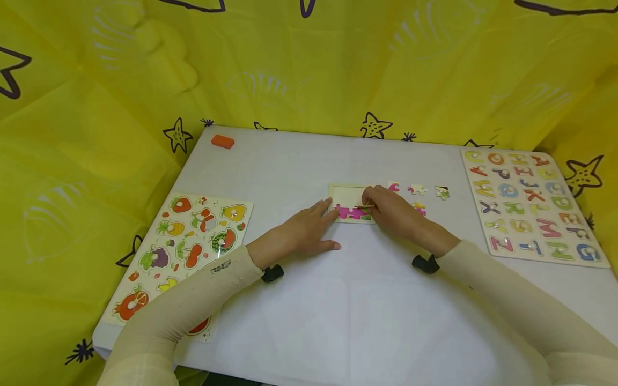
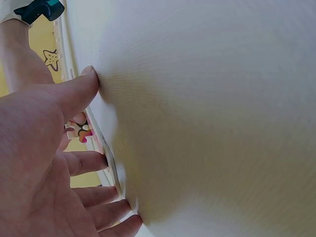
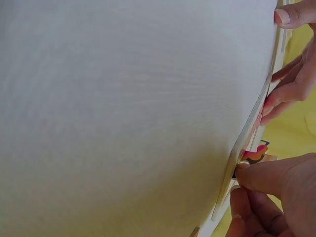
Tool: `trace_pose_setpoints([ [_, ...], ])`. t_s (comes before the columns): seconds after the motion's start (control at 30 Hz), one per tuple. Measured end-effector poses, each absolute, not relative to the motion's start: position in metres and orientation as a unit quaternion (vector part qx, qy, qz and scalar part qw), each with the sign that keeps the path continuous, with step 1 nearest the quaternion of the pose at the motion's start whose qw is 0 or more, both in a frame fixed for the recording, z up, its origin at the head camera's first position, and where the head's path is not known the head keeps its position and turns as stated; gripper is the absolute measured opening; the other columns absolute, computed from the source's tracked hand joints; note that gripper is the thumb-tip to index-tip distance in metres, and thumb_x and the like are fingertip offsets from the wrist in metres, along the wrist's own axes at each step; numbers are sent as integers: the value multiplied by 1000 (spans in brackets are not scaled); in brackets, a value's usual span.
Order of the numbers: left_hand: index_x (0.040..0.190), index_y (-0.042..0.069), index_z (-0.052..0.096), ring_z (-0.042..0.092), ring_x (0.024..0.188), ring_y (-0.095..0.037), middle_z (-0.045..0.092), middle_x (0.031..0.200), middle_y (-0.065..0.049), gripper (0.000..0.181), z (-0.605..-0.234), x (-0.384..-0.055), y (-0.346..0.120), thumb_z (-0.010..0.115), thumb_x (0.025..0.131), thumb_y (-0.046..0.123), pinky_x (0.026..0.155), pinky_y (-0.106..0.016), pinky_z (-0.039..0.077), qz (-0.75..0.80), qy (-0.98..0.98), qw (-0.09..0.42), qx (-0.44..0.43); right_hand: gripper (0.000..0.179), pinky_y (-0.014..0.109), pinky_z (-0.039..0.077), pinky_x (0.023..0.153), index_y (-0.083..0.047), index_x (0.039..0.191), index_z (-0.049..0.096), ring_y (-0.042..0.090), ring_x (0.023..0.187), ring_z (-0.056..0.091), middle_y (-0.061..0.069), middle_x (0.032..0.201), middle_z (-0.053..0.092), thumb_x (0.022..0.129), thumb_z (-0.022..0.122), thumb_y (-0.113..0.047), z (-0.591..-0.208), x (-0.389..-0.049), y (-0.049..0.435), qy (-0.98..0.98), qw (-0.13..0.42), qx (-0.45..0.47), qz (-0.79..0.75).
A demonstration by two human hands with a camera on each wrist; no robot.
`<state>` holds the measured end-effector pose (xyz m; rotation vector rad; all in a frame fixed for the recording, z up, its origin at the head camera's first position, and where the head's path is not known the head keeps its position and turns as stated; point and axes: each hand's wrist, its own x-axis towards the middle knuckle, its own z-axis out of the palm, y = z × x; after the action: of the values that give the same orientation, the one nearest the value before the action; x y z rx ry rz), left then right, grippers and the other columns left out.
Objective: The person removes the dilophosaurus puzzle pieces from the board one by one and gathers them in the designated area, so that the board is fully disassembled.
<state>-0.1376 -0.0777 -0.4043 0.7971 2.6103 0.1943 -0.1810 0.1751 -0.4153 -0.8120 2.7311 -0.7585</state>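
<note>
A small jigsaw tray (image 1: pixel 348 193) lies mid-table, with pink joined pieces (image 1: pixel 347 213) along its near side and pale bare wood behind them. At its left edge rests my left hand (image 1: pixel 309 231), fingers outstretched and touching the frame, thumb apart on the tabletop. My right hand (image 1: pixel 390 210) is over the tray's right end. Between thumb and fingers it pinches a jigsaw piece (image 3: pixel 256 155), held tilted up from the tray; orange, dark and pink show on it. The right fingers partly cover the tray's right end in the head view.
Loose jigsaw pieces (image 1: pixel 418 190) lie right of the tray, some partly behind my right hand. A fruit peg board (image 1: pixel 217 199) lies at the left, partly under my left sleeve. At the right is a letter board (image 1: pixel 531 255). An orange block (image 1: pixel 222 141) sits far left.
</note>
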Motion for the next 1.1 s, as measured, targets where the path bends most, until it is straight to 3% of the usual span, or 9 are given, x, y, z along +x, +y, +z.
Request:
trace_pose_setpoints([
  [0.4, 169, 13, 24, 18, 163, -34, 11, 177, -16, 92, -404, -138, -77, 59, 101, 63, 128, -48, 29, 62, 936, 204, 282, 13, 39, 58, 82, -6, 111, 63, 27, 88, 60, 9, 95, 62, 100, 69, -2, -416, -177, 170, 929, 24, -318, -187],
  [0.73, 169, 13, 25, 19, 163, -34, 12, 177, -16, 92, -404, -137, -76, 60, 101, 63, 128, -49, 29, 66, 935, 207, 280, 11, 45, 55, 92, -5, 113, 60, 28, 98, 61, 11, 106, 66, 103, 62, -1, -407, -180, 179, 921, 73, -263, -279],
  [0.87, 169, 13, 24, 18, 163, -34, 11, 177, -16, 92, -405, -137, -76, 59, 101, 63, 128, -49, 30, 62, 935, 207, 281, 7, 47, 57, 89, -4, 106, 66, 28, 95, 67, 13, 104, 73, 101, 67, 1, -392, -185, 192, 916, 47, -250, -310],
  [1.1, 169, 12, 23, 17, 163, -34, 10, 177, -16, 92, -405, -137, -76, 59, 102, 63, 128, -50, 30, 53, 935, 208, 281, 7, 23, 53, 72, -7, 107, 75, 29, 90, 70, 14, 104, 77, 102, 70, -7, -367, -190, 230, 929, 18, -215, -300],
])
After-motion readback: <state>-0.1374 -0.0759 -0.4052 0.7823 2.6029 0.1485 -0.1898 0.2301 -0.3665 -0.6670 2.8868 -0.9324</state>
